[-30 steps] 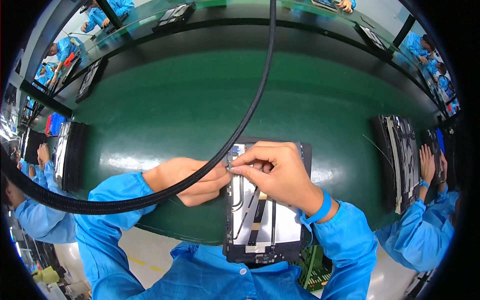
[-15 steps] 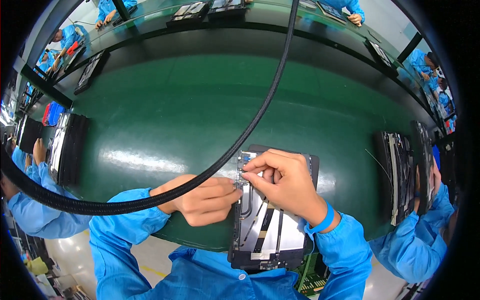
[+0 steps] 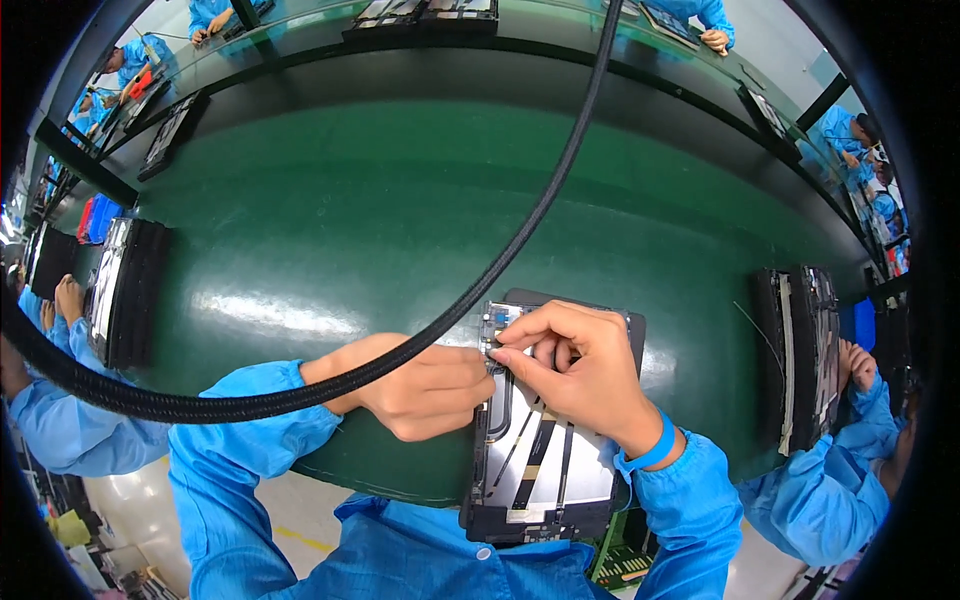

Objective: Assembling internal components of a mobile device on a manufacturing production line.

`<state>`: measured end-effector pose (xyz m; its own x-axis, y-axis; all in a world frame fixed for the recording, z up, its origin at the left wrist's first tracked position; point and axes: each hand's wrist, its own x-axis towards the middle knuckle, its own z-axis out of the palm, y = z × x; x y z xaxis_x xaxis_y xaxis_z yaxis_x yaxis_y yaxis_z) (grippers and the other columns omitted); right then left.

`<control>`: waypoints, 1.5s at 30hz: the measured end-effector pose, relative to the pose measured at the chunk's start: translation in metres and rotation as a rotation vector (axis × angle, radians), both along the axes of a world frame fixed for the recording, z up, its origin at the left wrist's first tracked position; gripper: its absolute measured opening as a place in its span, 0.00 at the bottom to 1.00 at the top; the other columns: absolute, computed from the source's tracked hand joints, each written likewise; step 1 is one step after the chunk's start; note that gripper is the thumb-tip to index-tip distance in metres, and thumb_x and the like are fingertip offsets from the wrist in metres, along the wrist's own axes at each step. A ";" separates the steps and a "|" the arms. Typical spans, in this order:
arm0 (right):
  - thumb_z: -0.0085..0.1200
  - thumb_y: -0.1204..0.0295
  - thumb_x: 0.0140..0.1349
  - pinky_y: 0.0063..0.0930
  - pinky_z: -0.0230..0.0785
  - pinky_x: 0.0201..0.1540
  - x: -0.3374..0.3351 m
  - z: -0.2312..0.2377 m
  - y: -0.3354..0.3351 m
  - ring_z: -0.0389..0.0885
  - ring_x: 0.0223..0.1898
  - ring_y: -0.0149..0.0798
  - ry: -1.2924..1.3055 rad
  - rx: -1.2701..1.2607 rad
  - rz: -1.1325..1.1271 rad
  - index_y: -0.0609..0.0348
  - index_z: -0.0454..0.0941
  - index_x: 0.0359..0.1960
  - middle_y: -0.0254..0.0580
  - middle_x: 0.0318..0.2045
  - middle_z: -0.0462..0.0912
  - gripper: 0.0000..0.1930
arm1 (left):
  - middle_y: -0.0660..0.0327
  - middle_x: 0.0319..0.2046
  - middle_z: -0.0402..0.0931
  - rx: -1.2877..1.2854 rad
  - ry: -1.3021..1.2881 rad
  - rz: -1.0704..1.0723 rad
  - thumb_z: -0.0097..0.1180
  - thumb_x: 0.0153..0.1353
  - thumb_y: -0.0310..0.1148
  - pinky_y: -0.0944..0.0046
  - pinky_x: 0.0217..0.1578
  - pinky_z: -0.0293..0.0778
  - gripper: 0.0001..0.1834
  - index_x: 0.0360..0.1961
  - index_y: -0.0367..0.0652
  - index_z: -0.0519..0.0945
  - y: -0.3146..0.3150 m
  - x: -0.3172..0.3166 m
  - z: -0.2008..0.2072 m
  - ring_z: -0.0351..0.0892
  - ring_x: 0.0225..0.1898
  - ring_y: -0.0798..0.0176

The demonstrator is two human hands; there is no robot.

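An opened tablet-like device [image 3: 590,470] lies in front of me, with a silver plate, dark strips and a black frame showing. Over its upper part, my right hand [image 3: 585,370] pinches thumb and forefinger together near the upper left corner; anything between them is too small to make out. My left hand [image 3: 430,390] is closed against the device's left edge, its fingertips almost meeting those of the right. What the left fingers hold, if anything, is hidden. A blue band [image 3: 655,442] circles my right wrist.
A thick black braided cable [image 3: 530,215] arcs across the view, passing in front of my left hand. Dark device stacks stand at the left [image 3: 125,295] and right [image 3: 805,360] of the green table [image 3: 350,220]. Co-workers' hands [image 3: 68,300] [image 3: 857,363] are beside them.
My left hand has shifted slightly up and right along the device edge. My right hand keeps its pinch. At the right, a co-worker's dark device now rests closer to the stack.
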<state>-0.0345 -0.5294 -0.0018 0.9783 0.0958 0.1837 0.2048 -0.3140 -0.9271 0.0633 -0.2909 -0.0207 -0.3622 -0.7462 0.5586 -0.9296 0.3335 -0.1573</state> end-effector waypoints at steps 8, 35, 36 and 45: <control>0.73 0.79 0.63 0.22 0.70 0.27 0.000 0.000 0.001 0.78 0.24 0.23 0.086 0.014 0.011 0.63 0.89 0.45 0.39 0.32 0.92 0.10 | 0.45 0.45 0.91 -0.038 -0.005 0.113 0.64 0.49 0.31 0.54 0.57 0.91 0.09 0.27 0.35 0.87 0.008 -0.003 -0.003 0.93 0.47 0.49; 0.70 0.75 0.66 0.34 0.80 0.49 -0.043 0.015 -0.045 0.84 0.52 0.43 -0.386 -0.146 -0.254 0.55 0.84 0.66 0.47 0.57 0.84 0.25 | 0.52 0.54 0.86 0.091 0.433 0.049 0.65 0.52 0.40 0.42 0.56 0.85 0.14 0.36 0.43 0.85 0.014 -0.072 0.003 0.88 0.55 0.46; 0.70 0.74 0.65 0.38 0.80 0.55 -0.054 0.026 -0.062 0.83 0.57 0.47 -0.438 -0.246 -0.300 0.55 0.85 0.65 0.48 0.57 0.84 0.25 | 0.53 0.60 0.85 0.223 0.509 -0.083 0.65 0.56 0.42 0.43 0.60 0.83 0.15 0.41 0.46 0.87 0.009 -0.098 0.015 0.87 0.59 0.48; 0.80 0.29 0.43 0.66 0.52 0.82 -0.191 0.104 -0.289 0.55 0.82 0.80 0.407 -1.175 -0.743 0.44 0.49 0.90 0.77 0.83 0.52 0.76 | 0.46 0.78 0.72 0.441 0.283 0.139 0.68 0.47 0.30 0.31 0.75 0.71 0.32 0.59 0.50 0.88 -0.048 -0.078 0.012 0.76 0.75 0.39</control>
